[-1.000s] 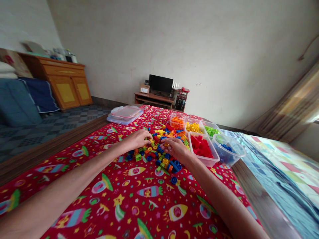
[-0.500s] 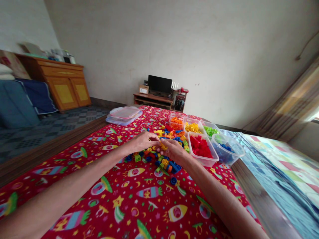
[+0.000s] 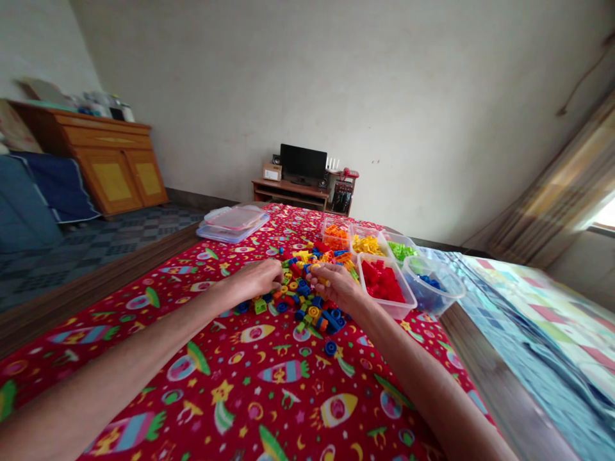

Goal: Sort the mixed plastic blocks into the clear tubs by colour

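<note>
A heap of small mixed-colour plastic bricks (image 3: 307, 291) lies on a red rocket-print cloth (image 3: 269, 378). My left hand (image 3: 257, 279) rests on the heap's left side with its fingers curled down among the pieces. My right hand (image 3: 336, 285) is on the heap's right side, fingers pinched on a small yellow piece. Clear tubs stand just right of the heap: red bricks (image 3: 383, 282), blue bricks (image 3: 432, 289), orange bricks (image 3: 336, 235), yellow bricks (image 3: 366, 244) and green bricks (image 3: 401, 250). One blue piece (image 3: 330, 347) lies alone, nearer to me.
Stacked clear lids (image 3: 233, 221) lie at the cloth's far left. A wooden edge and a patterned blue surface (image 3: 528, 333) run along the right. A wooden cabinet (image 3: 108, 169) and a low stand with a monitor (image 3: 302, 168) are against the far walls.
Both hands stayed on the heap, shifting slightly among the pieces. The right hand now pinches a yellow piece. The view has drifted a little.
</note>
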The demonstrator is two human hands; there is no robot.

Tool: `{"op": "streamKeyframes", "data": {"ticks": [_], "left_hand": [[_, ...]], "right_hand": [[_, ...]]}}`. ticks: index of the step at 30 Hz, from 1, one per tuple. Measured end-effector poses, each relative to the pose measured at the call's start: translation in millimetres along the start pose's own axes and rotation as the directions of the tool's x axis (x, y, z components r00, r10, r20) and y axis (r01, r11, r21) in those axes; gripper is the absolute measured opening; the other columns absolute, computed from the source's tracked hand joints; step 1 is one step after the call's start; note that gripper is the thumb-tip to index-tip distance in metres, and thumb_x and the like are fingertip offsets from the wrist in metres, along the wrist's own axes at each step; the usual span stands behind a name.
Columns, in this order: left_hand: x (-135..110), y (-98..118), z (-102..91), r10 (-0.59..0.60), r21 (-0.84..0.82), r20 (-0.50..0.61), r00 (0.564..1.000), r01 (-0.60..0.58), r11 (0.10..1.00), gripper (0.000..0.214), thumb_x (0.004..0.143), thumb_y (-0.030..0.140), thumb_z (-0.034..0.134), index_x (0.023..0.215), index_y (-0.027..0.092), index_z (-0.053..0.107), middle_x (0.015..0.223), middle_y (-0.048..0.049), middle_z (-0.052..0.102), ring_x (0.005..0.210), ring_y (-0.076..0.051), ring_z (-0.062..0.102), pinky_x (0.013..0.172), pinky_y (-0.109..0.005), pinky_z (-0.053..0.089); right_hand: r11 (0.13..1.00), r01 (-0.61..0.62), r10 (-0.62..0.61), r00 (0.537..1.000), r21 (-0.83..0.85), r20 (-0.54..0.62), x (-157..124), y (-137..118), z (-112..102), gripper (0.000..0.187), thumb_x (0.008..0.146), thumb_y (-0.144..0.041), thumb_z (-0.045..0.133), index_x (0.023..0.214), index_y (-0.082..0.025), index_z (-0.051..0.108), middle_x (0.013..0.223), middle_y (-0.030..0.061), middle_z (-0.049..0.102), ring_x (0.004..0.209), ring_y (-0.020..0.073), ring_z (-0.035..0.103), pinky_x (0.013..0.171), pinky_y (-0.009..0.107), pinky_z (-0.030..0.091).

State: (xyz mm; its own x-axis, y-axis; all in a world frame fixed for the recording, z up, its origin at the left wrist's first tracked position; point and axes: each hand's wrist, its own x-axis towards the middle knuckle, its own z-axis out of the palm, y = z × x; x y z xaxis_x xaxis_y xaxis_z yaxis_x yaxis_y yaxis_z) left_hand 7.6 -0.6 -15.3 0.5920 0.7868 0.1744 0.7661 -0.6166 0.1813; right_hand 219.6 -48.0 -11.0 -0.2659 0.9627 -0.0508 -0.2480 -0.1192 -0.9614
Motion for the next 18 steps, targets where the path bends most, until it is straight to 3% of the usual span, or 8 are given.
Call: {"op": "streamKeyframes", "data": {"ticks": [4, 9, 13, 16, 18], "left_hand": [[0, 3, 5.0, -0.004, 0.072, 0.041, 0.999, 0.001, 0.997, 0.015, 0.073, 0.017, 0.053, 0.07, 0.02, 0.068, 0.078, -0.0059, 0.067, 0.073, -0.02, 0.062, 0.059, -0.025, 0.043], [3, -13, 17.2, 0.027, 0.018, 0.031, 0.999, -0.028, 0.999, 0.013, 0.076, 0.021, 0.055, 0.079, 0.02, 0.067, 0.083, -0.0045, 0.067, 0.08, -0.019, 0.062, 0.071, -0.025, 0.046], [6, -24, 26.6, 0.057, 0.013, 0.048, 0.997, -0.058, 0.998, 0.015, 0.079, 0.024, 0.053, 0.081, 0.02, 0.067, 0.087, -0.0049, 0.066, 0.084, -0.02, 0.061, 0.075, -0.026, 0.045], [7, -24, 28.0, 0.046, 0.014, 0.049, 0.998, -0.046, 0.999, 0.016, 0.077, 0.022, 0.052, 0.079, 0.02, 0.068, 0.086, -0.005, 0.066, 0.082, -0.02, 0.061, 0.073, -0.026, 0.045], [8, -24, 28.1, 0.03, -0.004, 0.038, 0.999, -0.03, 1.0, 0.014, 0.076, 0.023, 0.054, 0.076, 0.021, 0.068, 0.084, -0.0042, 0.066, 0.08, -0.019, 0.061, 0.071, -0.025, 0.045]], "right_hand": [[0.998, -0.042, 0.041, 0.999, 0.037, 0.017, -2, -3, 3, 0.02, 0.067, -0.028, 0.076, 0.062, -0.014, 0.063, 0.06, -0.0003, 0.061, 0.052, 0.0051, 0.052, 0.047, 0.015, 0.042], [0.998, -0.015, 0.015, 1.0, 0.056, 0.01, -5, -19, -11, 0.008, 0.073, -0.018, 0.068, 0.069, -0.012, 0.065, 0.062, 0.0018, 0.064, 0.056, 0.0062, 0.056, 0.047, 0.012, 0.045], [0.985, 0.107, -0.082, 0.98, 0.135, -0.179, 3, -40, -43, 0.004, 0.076, -0.011, 0.063, 0.072, -0.013, 0.062, 0.067, 0.0025, 0.066, 0.064, 0.0094, 0.063, 0.058, 0.015, 0.054], [0.962, 0.226, -0.156, 0.917, 0.155, -0.368, 18, -59, -77, 0.01, 0.078, -0.009, 0.059, 0.071, -0.016, 0.056, 0.067, 0.0012, 0.064, 0.067, 0.0112, 0.065, 0.065, 0.021, 0.057], [0.949, 0.305, -0.235, 0.858, 0.083, -0.457, 32, -70, -102, 0.012, 0.078, -0.014, 0.06, 0.072, -0.018, 0.052, 0.064, -0.0024, 0.061, 0.064, 0.0115, 0.064, 0.065, 0.027, 0.058]]}}
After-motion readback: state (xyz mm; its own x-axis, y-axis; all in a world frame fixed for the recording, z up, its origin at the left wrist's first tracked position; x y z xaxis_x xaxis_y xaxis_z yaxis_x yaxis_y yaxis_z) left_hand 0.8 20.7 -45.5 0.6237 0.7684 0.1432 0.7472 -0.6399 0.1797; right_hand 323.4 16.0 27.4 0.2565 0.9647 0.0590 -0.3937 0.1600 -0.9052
